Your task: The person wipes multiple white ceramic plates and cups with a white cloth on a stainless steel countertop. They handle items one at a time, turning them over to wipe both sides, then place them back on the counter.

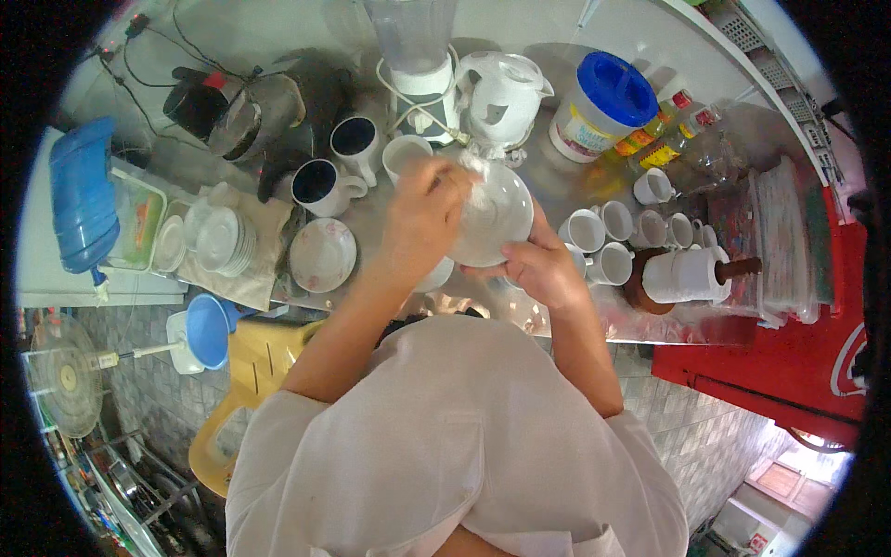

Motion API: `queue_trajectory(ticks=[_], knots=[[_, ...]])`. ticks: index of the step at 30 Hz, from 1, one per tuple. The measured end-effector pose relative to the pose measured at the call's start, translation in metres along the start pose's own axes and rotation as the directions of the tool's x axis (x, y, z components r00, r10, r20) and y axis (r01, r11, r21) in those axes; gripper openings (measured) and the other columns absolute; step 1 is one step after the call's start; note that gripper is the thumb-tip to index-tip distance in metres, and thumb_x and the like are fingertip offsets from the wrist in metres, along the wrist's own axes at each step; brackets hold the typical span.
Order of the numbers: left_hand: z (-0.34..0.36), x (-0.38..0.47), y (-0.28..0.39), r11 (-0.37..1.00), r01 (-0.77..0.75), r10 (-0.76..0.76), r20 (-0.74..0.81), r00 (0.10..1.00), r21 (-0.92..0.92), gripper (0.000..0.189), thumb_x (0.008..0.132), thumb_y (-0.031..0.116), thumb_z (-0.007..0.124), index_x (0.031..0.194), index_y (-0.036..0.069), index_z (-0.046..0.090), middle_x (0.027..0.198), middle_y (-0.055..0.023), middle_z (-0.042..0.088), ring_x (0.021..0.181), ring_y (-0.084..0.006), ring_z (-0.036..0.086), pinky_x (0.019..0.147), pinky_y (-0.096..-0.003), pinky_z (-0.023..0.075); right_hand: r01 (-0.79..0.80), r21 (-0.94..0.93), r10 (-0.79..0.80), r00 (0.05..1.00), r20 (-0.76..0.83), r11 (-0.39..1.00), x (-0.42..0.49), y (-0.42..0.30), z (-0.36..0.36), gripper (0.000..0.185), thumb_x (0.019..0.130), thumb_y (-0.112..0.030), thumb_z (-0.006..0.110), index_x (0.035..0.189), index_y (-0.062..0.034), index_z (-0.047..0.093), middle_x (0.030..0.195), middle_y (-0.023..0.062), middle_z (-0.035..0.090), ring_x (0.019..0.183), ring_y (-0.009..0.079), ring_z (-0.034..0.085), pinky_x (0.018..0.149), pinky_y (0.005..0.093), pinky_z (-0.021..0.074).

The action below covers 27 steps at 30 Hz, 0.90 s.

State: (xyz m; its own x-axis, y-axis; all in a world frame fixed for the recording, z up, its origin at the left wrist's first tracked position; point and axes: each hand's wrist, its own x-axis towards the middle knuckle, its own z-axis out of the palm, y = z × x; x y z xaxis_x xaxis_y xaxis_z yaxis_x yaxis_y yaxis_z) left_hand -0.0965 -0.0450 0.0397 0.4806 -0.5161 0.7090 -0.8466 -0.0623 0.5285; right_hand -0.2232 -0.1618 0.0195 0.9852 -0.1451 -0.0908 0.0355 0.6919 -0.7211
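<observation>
My right hand (pixel 543 268) grips the right rim of a glossy white plate (pixel 500 219), thumb on its face, and tilts it above the table. Blurred, my left hand (pixel 424 216) is at the plate's left edge, its fingers around what looks like a wad of white tissue (pixel 475 166) against the plate. Partly hidden below the left wrist lies another white dish (pixel 435 276). To the left sits a floral-patterned plate (pixel 323 255). Behind my left hand stand a white mug (pixel 404 154) and two dark-lined mugs (pixel 324 186).
Stacked saucers (pixel 224 240) stand on a cloth at left. A blender (pixel 421 76), an electric kettle (pixel 505 97) and a blue-lidded tub (pixel 602 104) line the back. At right are several white cups (pixel 583 231) and a paper roll on a wooden holder (pixel 686 275). A yellow chair (pixel 257 369) is below left.
</observation>
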Motion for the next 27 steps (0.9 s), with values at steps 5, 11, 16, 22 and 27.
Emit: queue_trajectory(ticks=[5, 11, 16, 22, 27], knots=[[0.025, -0.001, 0.012, 0.995, 0.057, -0.054, 0.039, 0.998, -0.084, 0.020, 0.075, 0.001, 0.058, 0.093, 0.008, 0.063, 0.089, -0.0090, 0.055, 0.082, -0.0271, 0.056, 0.070, -0.0362, 0.0471, -0.019, 0.055, 0.022, 0.999, -0.039, 0.998, 0.007, -0.002, -0.006, 0.071, 0.074, 0.002, 0.045, 0.139, -0.0116, 0.020, 0.133, 0.0112, 0.036, 0.118, 0.0302, 0.044, 0.092, 0.0542, 0.0427], [-0.003, -0.026, 0.014, 0.990, -0.066, 0.111, 0.391, 0.913, -0.128, 0.022, 0.073, 0.001, 0.055, 0.093, 0.009, 0.061, 0.093, -0.0097, 0.057, 0.089, -0.0289, 0.056, 0.076, -0.0388, 0.0457, 0.084, 0.166, -0.070, 0.994, -0.087, 0.983, 0.007, -0.002, -0.012, 0.075, 0.067, -0.003, 0.048, 0.138, -0.0104, 0.023, 0.130, 0.0118, 0.039, 0.116, 0.0311, 0.046, 0.093, 0.0523, 0.0429], [-0.014, 0.001, -0.014, 0.980, -0.006, -0.008, 0.072, 0.997, 0.197, 0.028, 0.069, 0.006, 0.060, 0.096, 0.003, 0.060, 0.101, -0.0117, 0.054, 0.093, -0.0310, 0.054, 0.080, -0.0412, 0.0448, 0.037, 0.179, -0.034, 0.999, -0.021, 0.983, 0.020, 0.005, 0.010, 0.061, 0.078, -0.009, 0.046, 0.135, -0.0098, 0.028, 0.132, 0.0127, 0.039, 0.115, 0.0304, 0.047, 0.092, 0.0515, 0.0446], [0.018, -0.010, 0.028, 0.992, -0.021, 0.052, 0.252, 0.966, -0.123, 0.041, 0.071, 0.003, 0.063, 0.111, 0.008, 0.055, 0.114, -0.0109, 0.051, 0.104, -0.0319, 0.050, 0.088, -0.0379, 0.0418, -0.043, -0.017, 0.035, 0.951, -0.309, 0.999, 0.014, -0.013, 0.011, 0.057, 0.090, -0.054, 0.036, 0.126, -0.0101, 0.042, 0.121, 0.0095, 0.049, 0.110, 0.0223, 0.050, 0.083, 0.0400, 0.0488], [0.005, -0.007, 0.023, 0.968, 0.100, -0.028, 0.300, 0.953, -0.229, 0.037, 0.075, 0.001, 0.059, 0.111, 0.006, 0.054, 0.109, -0.0118, 0.055, 0.102, -0.0281, 0.053, 0.087, -0.0383, 0.0430, 0.154, -0.275, -0.202, 0.967, -0.154, 0.949, 0.013, -0.008, -0.001, 0.080, 0.084, -0.069, 0.029, 0.133, -0.0060, 0.031, 0.120, 0.0101, 0.045, 0.103, 0.0229, 0.051, 0.083, 0.0378, 0.0467]])
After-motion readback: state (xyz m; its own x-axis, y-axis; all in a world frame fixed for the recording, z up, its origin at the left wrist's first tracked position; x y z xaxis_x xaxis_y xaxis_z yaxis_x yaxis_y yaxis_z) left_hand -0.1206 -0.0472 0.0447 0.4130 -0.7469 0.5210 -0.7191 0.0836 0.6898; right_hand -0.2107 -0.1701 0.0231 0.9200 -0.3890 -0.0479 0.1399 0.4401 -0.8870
